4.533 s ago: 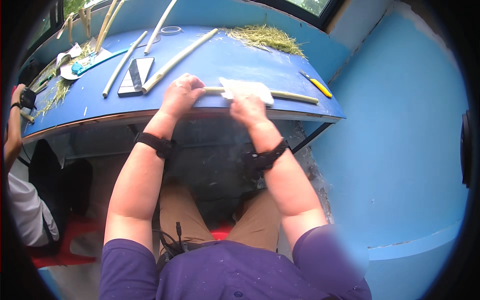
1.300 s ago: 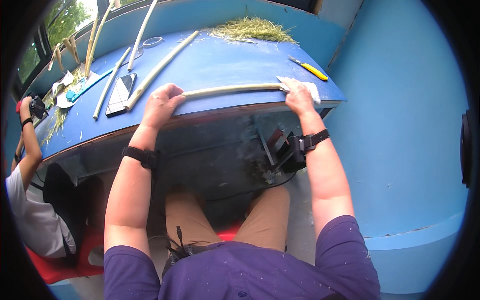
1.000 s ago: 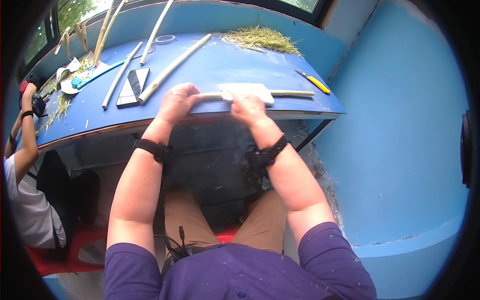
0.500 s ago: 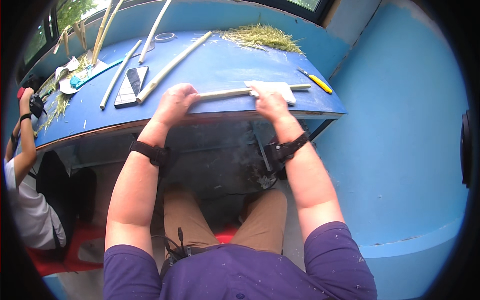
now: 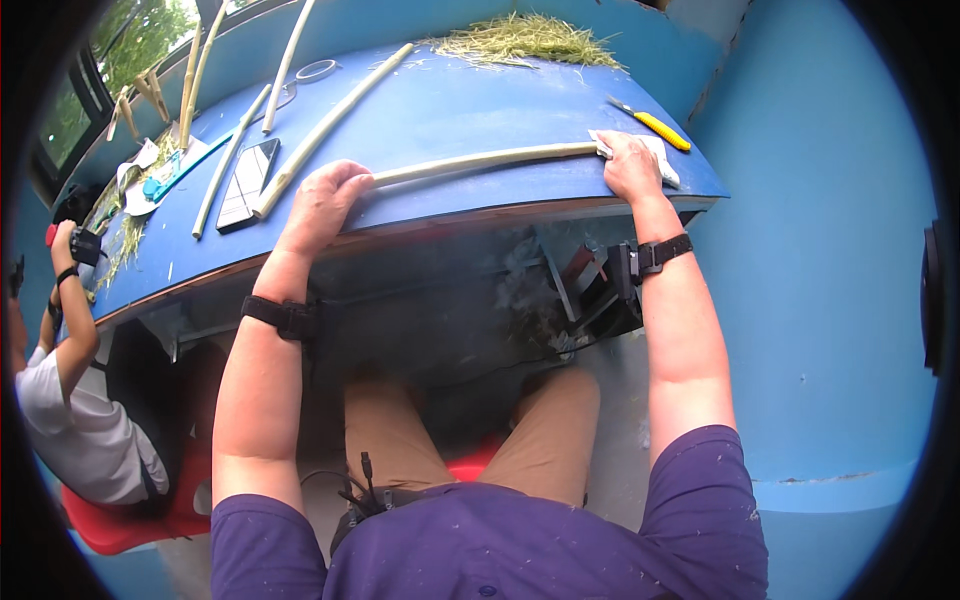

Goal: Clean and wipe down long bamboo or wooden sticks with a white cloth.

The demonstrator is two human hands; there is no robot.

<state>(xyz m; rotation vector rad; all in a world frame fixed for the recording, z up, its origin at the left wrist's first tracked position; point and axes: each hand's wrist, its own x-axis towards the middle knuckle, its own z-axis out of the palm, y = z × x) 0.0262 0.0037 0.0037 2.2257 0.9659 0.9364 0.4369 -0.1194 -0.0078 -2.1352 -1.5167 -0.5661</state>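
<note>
Rightward movement since the frame half a second ago: the right hand (image 5: 633,168) and the folded white cloth or paper (image 5: 661,160) have travelled along the slender, pale, peeled wooden stick (image 5: 485,160) to its right end. The stick lies crosswise just inside the near edge of the blue flat-topped table (image 5: 480,105). In my judgement, a loose left grip could let the stick slide or roll; a rough spot could snag the cloth. Reaching farther right could bring the knuckles against the yellow-handled knife (image 5: 662,130), just beyond. Left hand (image 5: 325,200): thumb and fingers pinch the stick's left end. Right hand: fingers closed over cloth and stick, the right tip covered; finger pressure cannot be told. Farther left lie a thicker pale stick (image 5: 335,130) and a black rectangular phone (image 5: 248,185).
</note>
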